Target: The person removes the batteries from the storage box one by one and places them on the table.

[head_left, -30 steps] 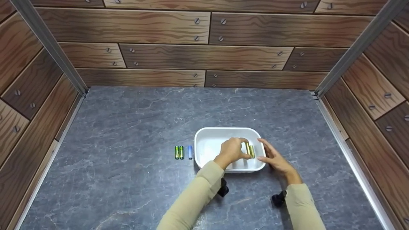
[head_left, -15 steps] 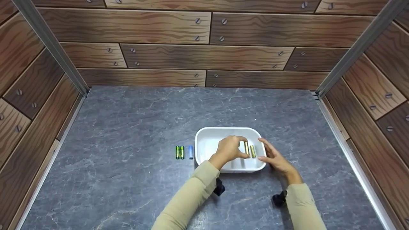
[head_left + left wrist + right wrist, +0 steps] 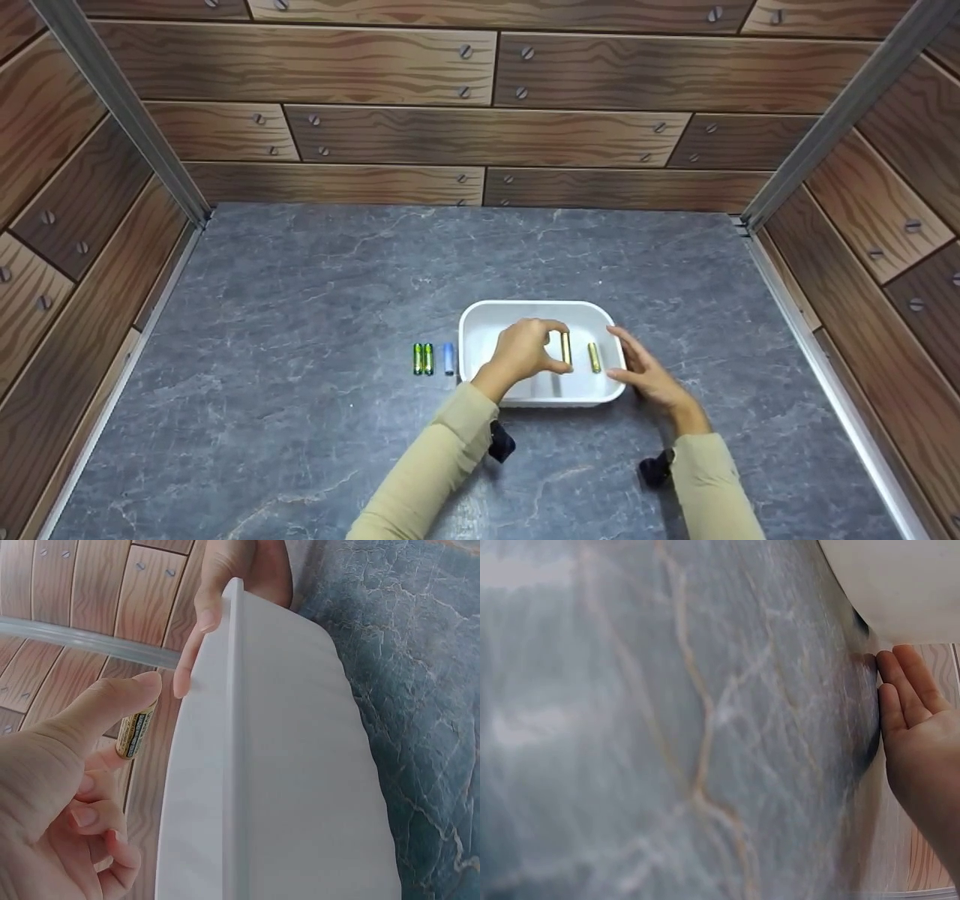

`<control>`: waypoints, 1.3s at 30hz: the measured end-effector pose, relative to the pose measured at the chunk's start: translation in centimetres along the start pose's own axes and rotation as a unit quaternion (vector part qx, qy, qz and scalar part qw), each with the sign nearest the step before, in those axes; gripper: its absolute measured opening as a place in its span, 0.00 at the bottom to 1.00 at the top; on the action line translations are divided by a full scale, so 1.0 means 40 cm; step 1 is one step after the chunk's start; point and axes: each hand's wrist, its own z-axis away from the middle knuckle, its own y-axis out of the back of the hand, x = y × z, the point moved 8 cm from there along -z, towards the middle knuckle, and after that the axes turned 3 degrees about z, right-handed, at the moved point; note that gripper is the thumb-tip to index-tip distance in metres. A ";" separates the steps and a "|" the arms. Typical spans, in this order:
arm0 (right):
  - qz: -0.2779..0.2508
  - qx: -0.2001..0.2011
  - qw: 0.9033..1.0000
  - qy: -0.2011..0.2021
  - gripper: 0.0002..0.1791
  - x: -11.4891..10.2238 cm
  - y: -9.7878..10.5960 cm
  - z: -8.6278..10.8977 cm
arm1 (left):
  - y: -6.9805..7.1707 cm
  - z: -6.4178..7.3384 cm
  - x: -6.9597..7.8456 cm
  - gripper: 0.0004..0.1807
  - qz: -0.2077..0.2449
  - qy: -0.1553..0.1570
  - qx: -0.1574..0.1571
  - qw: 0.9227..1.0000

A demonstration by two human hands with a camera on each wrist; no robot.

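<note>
My left hand (image 3: pixel 521 346) pinches a gold battery (image 3: pixel 566 351) between thumb and finger, above the inside of a white plastic tub (image 3: pixel 536 400). In the left wrist view the small print on the battery (image 3: pixel 136 731) shows. A second gold battery (image 3: pixel 594 358) lies in the tub near its right end. My right hand (image 3: pixel 651 375) holds that end, its thumb and a finger over the rim. In the right wrist view, the other fingers (image 3: pixel 907 690) lie fairly straight against the tub's outer side.
Left of the tub, two green batteries (image 3: pixel 423 359) lie side by side on the grey marbled table (image 3: pixel 300 300), with a blue battery (image 3: pixel 448 358) nearer the tub. Wood-patterned walls (image 3: pixel 390 135) with metal corner posts surround the table.
My left hand has moved left over the tub with its gold battery, away from the other gold battery, which stays near the right end. The right hand keeps its place at the rim.
</note>
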 end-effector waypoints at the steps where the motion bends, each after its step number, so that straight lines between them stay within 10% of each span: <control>1: 0.001 0.002 1.000 -0.001 0.44 -0.001 0.000 0.000 | 0.003 0.002 -0.002 0.30 -0.001 0.000 0.002 1.000; 39: 0.013 0.020 0.999 -0.030 0.45 0.005 0.005 0.002 | 0.100 0.092 -0.126 0.31 0.083 -0.009 0.052 0.995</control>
